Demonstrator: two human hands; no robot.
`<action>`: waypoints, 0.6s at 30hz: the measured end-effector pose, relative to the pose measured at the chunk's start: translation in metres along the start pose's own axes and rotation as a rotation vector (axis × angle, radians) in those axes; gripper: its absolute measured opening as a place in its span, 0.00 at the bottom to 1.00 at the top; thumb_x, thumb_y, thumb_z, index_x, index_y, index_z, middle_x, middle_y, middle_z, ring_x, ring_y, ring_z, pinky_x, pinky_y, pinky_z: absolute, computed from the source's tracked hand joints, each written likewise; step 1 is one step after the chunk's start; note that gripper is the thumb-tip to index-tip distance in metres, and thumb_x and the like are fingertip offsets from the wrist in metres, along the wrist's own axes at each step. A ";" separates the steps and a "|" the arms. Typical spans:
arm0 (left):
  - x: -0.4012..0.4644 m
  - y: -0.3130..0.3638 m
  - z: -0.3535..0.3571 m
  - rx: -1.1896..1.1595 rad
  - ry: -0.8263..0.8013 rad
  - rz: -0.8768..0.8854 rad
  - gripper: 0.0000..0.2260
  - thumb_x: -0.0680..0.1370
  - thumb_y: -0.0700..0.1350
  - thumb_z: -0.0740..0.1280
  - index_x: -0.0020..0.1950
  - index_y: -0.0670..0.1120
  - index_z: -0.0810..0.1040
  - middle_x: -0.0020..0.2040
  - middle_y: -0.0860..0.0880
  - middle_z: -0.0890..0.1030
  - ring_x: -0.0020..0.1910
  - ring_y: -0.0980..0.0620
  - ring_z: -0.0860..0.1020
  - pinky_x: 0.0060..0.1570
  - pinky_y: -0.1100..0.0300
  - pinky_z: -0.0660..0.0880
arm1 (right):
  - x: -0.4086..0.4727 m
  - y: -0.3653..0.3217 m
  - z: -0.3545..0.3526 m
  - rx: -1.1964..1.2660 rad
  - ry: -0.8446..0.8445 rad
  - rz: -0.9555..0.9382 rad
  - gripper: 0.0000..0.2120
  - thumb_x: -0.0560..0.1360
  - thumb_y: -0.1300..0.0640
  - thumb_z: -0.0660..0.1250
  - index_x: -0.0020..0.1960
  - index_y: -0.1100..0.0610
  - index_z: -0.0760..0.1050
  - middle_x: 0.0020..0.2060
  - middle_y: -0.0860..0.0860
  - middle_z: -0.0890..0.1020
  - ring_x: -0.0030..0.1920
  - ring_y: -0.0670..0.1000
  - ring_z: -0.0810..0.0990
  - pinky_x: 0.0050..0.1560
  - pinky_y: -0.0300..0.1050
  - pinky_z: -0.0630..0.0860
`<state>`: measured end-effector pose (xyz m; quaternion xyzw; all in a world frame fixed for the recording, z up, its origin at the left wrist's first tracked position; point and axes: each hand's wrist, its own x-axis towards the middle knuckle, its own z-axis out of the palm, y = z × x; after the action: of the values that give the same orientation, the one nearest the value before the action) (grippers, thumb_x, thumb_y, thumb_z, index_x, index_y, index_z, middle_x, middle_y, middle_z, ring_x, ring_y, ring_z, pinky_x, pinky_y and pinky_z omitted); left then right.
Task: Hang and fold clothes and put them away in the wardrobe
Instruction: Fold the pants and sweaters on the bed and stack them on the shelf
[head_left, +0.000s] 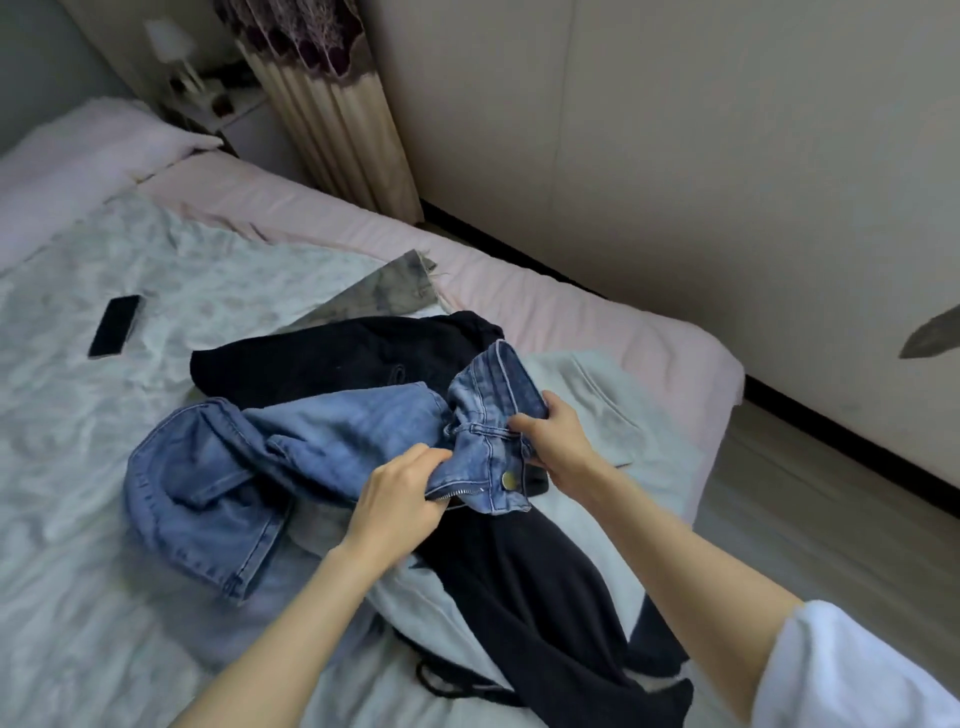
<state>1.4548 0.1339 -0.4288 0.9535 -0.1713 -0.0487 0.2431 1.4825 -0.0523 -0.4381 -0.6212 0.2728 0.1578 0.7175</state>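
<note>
Jeans (311, 457) of blue denim lie bunched on the bed (78, 467), their waistband lifted between the two hands. The left hand (400, 499) pinches the zipper edge of the open fly, fingers curled into the cloth, while the right hand (558, 441) grips the waistband on the other side, thumb on top and fingers wrapped behind the denim — the brass button (510, 479) sits just below and between them. The legs of the jeans trail away to the left of the left hand, folded over themselves in a crumpled loop. Beneath both hands and running down toward the person lies a black garment (524, 587), and a second dark piece (337, 358) is spread just beyond the hands, partly under the denim. A pale grey garment (587, 395) lies flat to the right of the right hand, near the bed's edge. A faded, frayed denim piece (384, 291) pokes out farther away, past the dark piece. Well off to the left of the left hand, a black phone (114, 325) rests face down on the patterned sheet. A white sleeve (841, 675) covers the right upper arm — both forearms are bare.
</note>
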 end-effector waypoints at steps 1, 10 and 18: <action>-0.012 0.008 -0.005 -0.036 -0.003 -0.026 0.14 0.71 0.40 0.67 0.55 0.44 0.79 0.45 0.49 0.80 0.46 0.43 0.79 0.44 0.53 0.74 | -0.019 -0.001 -0.002 -0.069 0.005 -0.077 0.09 0.73 0.69 0.61 0.46 0.55 0.71 0.39 0.53 0.76 0.36 0.50 0.74 0.32 0.40 0.70; -0.141 0.082 -0.029 -0.140 -0.242 0.020 0.26 0.72 0.48 0.70 0.68 0.52 0.66 0.44 0.56 0.74 0.50 0.47 0.77 0.48 0.53 0.72 | -0.213 0.026 -0.043 -0.575 0.124 -0.536 0.14 0.74 0.69 0.61 0.56 0.58 0.76 0.44 0.48 0.75 0.43 0.46 0.72 0.41 0.25 0.66; -0.232 0.140 -0.071 -0.378 -0.170 0.245 0.12 0.71 0.37 0.72 0.50 0.50 0.78 0.47 0.56 0.72 0.53 0.49 0.77 0.49 0.62 0.74 | -0.381 0.061 -0.086 -0.665 0.385 -0.954 0.08 0.73 0.73 0.63 0.49 0.64 0.77 0.40 0.46 0.68 0.41 0.41 0.71 0.46 0.25 0.65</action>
<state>1.2075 0.1321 -0.2969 0.8555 -0.2936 -0.1301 0.4062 1.1258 -0.0825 -0.2702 -0.8829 0.0252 -0.2193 0.4146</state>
